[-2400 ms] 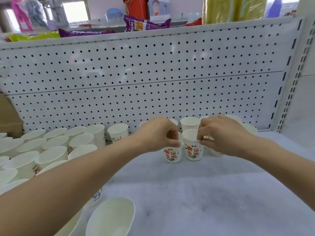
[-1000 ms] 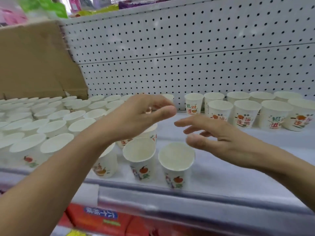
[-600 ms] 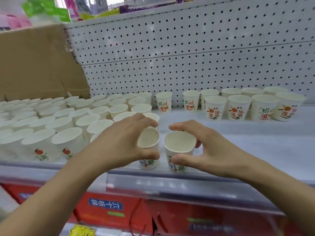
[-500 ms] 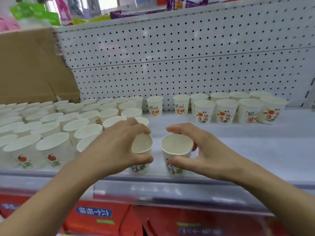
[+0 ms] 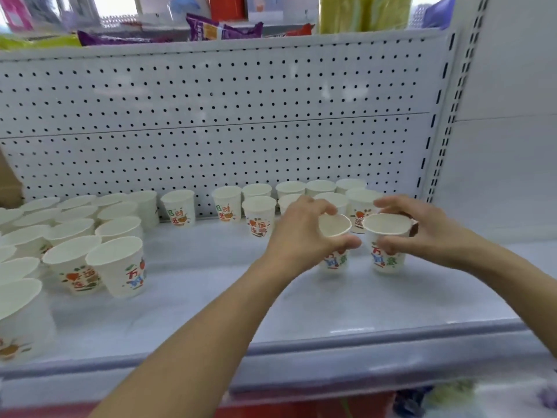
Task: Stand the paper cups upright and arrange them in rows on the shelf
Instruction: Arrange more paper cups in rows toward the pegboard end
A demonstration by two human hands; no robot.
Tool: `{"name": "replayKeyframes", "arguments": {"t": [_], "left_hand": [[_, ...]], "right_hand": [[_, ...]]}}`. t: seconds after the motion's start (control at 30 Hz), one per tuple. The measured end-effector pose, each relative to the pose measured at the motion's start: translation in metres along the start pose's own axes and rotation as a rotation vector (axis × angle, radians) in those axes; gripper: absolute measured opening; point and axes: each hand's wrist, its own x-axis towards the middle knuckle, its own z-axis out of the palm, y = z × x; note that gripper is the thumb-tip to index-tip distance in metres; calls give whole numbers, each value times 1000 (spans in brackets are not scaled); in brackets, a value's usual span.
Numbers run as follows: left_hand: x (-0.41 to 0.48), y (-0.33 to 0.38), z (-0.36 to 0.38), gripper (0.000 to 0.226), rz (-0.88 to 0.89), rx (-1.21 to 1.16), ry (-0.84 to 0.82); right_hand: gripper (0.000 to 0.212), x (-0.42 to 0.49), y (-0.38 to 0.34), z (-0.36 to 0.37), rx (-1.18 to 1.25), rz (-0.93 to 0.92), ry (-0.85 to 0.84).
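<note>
My left hand (image 5: 298,233) grips a white printed paper cup (image 5: 335,227) by its rim, thumb in front and fingers behind. My right hand (image 5: 422,233) grips a second cup (image 5: 387,254) the same way. Both cups are upright, side by side, right of the shelf's middle, at or just above the shelf floor (image 5: 271,300). Behind them two rows of upright cups (image 5: 259,212) stand against the pegboard. A large cluster of upright cups (image 5: 75,236) fills the shelf's left part.
The white pegboard back panel (image 5: 211,122) rises behind the cups, and an upright post (image 5: 446,116) bounds the shelf at the right. The shelf's front lip (image 5: 331,348) runs below my arms. Snack bags (image 5: 223,28) lie on the level above.
Both hands took a cup each at the front of the left cluster and carried them rightwards, in front of the rows at the back right. The view swung right with them.
</note>
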Motion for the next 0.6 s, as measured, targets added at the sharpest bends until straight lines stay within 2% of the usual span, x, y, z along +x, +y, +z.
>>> {"name": "replayKeyframes", "arguments": {"t": [0.13,0.27,0.33,0.43,0.6], "left_hand": [[12,1,29,70,-26,-24,24],[6,-7,44,100,-55,-148,36],[3,-11,48,108,-108,-204,22],[2,-12,50,109,-181,-250,18],[6,-8,57,99,-183,-240,54]], "right_hand": [[65,10,29,0,28,-48,-42],[85,10,43,2,130,-64,-16],[90,7,50,5,214,-41,-1],[91,5,58,12,253,-2,34],[91,16,56,15,214,-25,25]]}}
